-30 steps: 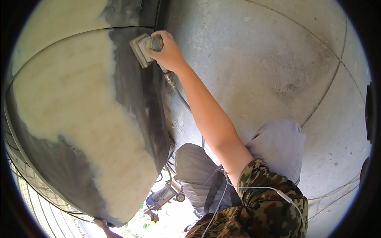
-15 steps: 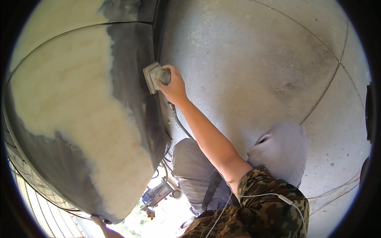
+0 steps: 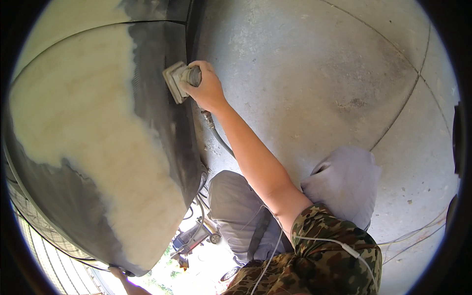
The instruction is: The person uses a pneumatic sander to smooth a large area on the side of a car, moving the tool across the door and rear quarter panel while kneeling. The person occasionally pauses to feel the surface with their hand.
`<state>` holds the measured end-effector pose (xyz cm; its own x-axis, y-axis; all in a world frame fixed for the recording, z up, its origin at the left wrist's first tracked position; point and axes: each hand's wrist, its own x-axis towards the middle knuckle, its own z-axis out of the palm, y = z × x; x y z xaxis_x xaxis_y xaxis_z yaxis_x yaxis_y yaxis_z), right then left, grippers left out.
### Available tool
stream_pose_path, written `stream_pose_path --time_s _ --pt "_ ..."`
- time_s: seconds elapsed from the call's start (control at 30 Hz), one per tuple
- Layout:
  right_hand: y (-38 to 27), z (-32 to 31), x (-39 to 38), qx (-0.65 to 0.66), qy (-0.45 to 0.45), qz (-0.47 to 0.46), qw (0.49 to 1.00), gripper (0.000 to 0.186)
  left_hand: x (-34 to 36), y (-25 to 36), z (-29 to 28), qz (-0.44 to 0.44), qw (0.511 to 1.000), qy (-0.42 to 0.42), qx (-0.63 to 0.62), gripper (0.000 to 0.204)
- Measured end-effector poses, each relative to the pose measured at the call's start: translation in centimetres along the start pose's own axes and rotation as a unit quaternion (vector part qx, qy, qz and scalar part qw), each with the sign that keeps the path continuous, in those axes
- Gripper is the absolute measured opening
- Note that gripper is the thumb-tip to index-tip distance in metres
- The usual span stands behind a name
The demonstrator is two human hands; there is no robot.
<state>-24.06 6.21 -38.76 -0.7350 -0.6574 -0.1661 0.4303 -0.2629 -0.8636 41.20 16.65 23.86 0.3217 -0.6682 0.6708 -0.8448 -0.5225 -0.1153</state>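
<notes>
My right hand [image 3: 209, 88] is closed around the body of a dusty air sander [image 3: 177, 82]. Its square pad lies against the dark lower strip of a curved car body panel [image 3: 93, 113]. The panel has a broad patch of pale yellowish filler with grey sanded areas around it. A hose [image 3: 219, 136] runs from the sander down behind my forearm. At the lower left, my left hand [image 3: 120, 276] grips the panel's end edge beside a small black part; its fingers are partly hidden.
Concrete floor [image 3: 314, 73] with dark seams lies to the right. My bent knees in grey trousers are below. A white cable [image 3: 319, 239] crosses my camouflage sleeve. A wheeled machine [image 3: 191, 238] stands beyond the panel's end, with hoses near it. Another panel [image 3: 83, 14] adjoins at the top.
My right hand and the sander have shifted up and slightly left along the panel's dark strip. The whole view has moved a little. My left hand stays at the panel's edge.
</notes>
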Motion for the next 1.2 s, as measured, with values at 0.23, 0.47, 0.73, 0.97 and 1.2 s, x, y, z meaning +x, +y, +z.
stream_pose_path --time_s 0.23,0.47,0.73,0.97,1.2 --pt "0.5 -0.4 5.7 0.01 0.067 -0.063 0.996 0.053 0.5 -0.9 -0.1 -0.001 1.0 0.003 0.007 0.06" --pt "2.8 1.1 -2.1 -0.004 0.04 -0.031 0.999 0.053 0.9 -1.3 0.4 -0.002 1.0 0.001 0.011 0.06" --pt "0.2 -1.1 6.8 -0.014 0.067 -0.087 0.994 0.053 1.4 -1.6 0.3 -0.003 1.0 0.001 0.024 0.06" --pt "3.3 2.4 -5.8 -0.018 0.088 -0.027 0.996 0.049 1.5 -2.5 -0.2 -0.009 0.999 0.0 0.037 0.06" --pt "3.6 3.1 -10.5 -0.011 0.09 0.016 0.996 0.05 1.7 -3.1 -0.4 -0.007 0.999 -0.002 0.045 0.06"
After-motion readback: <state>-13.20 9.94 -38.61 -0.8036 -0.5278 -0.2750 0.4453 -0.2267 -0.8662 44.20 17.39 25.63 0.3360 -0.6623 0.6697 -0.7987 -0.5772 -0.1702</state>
